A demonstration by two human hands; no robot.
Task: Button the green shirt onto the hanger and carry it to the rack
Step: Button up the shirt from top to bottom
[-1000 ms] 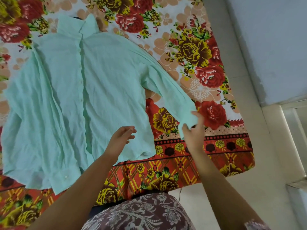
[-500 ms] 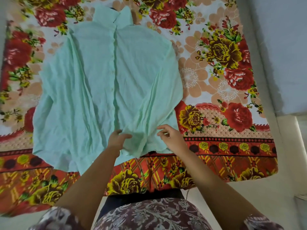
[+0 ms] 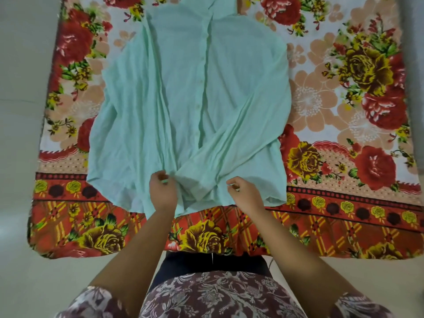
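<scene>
The green shirt (image 3: 174, 92) lies front-up in the middle of the frame on a floral bedsheet (image 3: 358, 226), collar at the top edge. Its sleeve (image 3: 231, 143) is folded across the lower front. The left hand (image 3: 163, 190) pinches cloth near the hem with curled fingers. The right hand (image 3: 244, 191) appears to do the same. No hanger shows. Best to pull the 2 hem points evenly, so the button placket (image 3: 202, 76) lies straight before buttoning.

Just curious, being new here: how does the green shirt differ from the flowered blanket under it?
The green shirt is plain pale green; the blanket is patterned with red and yellow flowers. The shirt is smaller, lying on the wider blanket. The shirt is creased; the blanket lies smooth. Both are cloth.
</scene>
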